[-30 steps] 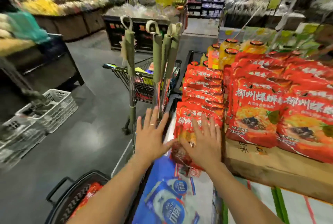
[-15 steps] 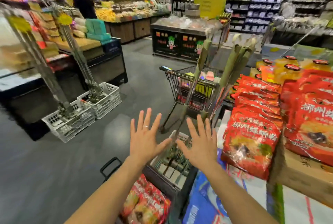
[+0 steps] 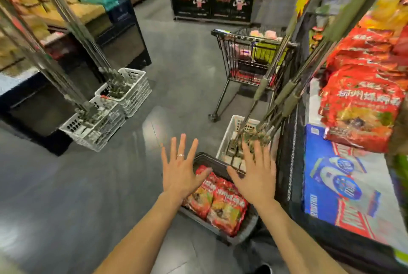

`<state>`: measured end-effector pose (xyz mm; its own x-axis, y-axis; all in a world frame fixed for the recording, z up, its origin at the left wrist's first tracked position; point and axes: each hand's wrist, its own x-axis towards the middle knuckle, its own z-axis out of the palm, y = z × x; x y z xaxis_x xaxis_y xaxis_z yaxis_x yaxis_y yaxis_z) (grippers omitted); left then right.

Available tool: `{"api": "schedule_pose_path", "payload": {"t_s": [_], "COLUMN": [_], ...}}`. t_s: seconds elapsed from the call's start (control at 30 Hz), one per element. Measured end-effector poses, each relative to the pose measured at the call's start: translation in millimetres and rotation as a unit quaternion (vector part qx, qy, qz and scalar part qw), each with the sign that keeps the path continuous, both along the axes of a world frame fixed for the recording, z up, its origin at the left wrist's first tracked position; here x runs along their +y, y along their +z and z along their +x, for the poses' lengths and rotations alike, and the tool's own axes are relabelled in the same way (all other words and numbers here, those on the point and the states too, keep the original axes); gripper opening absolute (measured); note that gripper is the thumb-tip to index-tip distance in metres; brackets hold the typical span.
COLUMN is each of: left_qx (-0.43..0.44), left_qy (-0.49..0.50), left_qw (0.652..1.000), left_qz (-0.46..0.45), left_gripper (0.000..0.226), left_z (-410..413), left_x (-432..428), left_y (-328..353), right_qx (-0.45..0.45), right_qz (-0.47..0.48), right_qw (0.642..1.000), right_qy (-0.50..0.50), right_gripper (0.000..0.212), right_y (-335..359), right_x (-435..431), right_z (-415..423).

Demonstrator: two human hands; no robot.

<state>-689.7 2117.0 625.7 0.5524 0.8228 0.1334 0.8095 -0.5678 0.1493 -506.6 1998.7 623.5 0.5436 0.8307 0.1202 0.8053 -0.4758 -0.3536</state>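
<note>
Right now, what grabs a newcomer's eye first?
Two spread, empty hands in the lower middle: the left hand, wearing a ring, and the right hand, both above a black basket on the floor that holds red packets. At right, a stack of matching packets fills the display. A shopping cart stands in the aisle beyond.

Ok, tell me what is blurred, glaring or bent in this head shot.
Head view: the left hand, the right hand and the red packets in the black basket are fairly sharp; the edges smear, worst on the poles at left and the shelf packets at right; pale glare sits on the floor; the wide lens splays the poles outward.
</note>
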Motion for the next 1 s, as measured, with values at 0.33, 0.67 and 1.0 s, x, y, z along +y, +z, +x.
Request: {"api": "schedule_pose_path", "payload": {"t_s": [0.33,0.67,1.0], "left_qx": [0.084,0.151,0.188], "left_qy": [-0.057,-0.057,0.011], "left_qw": [0.985,0.96,0.931], "left_qz": [-0.143,-0.23,-0.312], "left_gripper": [0.094,0.107,0.109], "left_z": [28.4,52.2,40.0], "left_x": [18.1,70.2,145.9], "left_y": [-126.0,-294.4,-488.7], "right_qx": [0.1,0.201,0.318], "right_qz": [-0.12,-0.166,-0.21], "right_qw": [0.986,0.959,0.897], "right_qy": [-0.061,-0.111,-0.223], "right_gripper": [0.086,0.076,0.086], "right_y": [-133.0,-310.9,-495.8], "right_x": [-1.0,20.1,39.4], "right_z": [8.5,17.1,-10.0]}}
